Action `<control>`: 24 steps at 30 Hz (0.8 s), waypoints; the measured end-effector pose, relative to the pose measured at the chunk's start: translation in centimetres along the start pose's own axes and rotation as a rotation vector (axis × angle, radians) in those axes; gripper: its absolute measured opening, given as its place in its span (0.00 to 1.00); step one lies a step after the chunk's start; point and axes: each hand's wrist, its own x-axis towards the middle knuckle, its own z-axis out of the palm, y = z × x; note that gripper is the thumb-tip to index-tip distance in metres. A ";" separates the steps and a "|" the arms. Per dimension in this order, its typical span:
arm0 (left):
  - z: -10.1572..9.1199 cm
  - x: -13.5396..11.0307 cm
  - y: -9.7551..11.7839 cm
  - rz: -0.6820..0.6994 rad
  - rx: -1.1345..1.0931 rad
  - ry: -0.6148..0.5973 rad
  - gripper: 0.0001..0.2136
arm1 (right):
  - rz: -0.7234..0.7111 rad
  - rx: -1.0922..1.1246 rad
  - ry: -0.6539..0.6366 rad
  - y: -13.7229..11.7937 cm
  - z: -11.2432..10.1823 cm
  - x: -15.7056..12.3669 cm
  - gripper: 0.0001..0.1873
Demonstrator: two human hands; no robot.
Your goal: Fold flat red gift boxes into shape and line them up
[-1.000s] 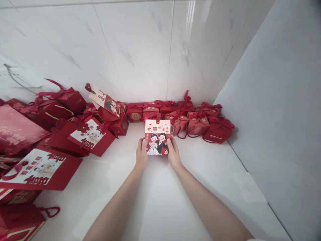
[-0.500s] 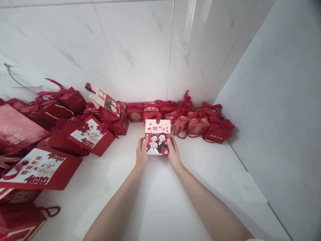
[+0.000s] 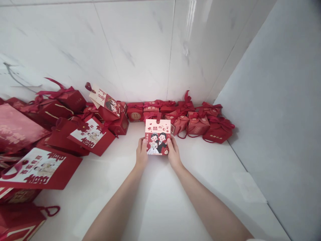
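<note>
A red and cream gift box [image 3: 157, 139] with a cartoon bride and groom faces me, a short ribbon loop at its top. My left hand [image 3: 141, 152] is closed on its left side, thumb at the front edge. On the opposite side my right hand [image 3: 174, 152] grips it the same way. The fingers behind the box are hidden. Just beyond it, a row of small red boxes with ribbon bows, among them a red favor box [image 3: 198, 124], sits along the wall. The held box covers part of that row.
Red gift bags pile up at the left, including a bag with a white label [image 3: 42, 167] and another labelled bag [image 3: 92, 135]. A cream-topped box [image 3: 107, 103] leans on the pile. Behind rises a marbled tile wall [image 3: 140, 50]; a grey panel [image 3: 281, 110] bounds the right.
</note>
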 end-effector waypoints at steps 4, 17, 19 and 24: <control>0.0 0.0 0.0 0.003 0.004 -0.003 0.22 | 0.002 -0.002 -0.002 -0.1 0.0 -0.1 0.26; 0.0 0.1 -0.2 0.007 -0.005 -0.017 0.20 | -0.099 -0.009 0.117 -0.1 0.0 -0.5 0.25; 0.0 0.1 -0.3 0.001 0.001 -0.021 0.20 | -0.239 -0.006 0.252 -1.4 0.3 -0.8 0.22; 0.0 0.1 0.1 0.032 0.096 0.013 0.21 | -0.425 0.054 0.180 -10.4 1.3 -3.6 0.19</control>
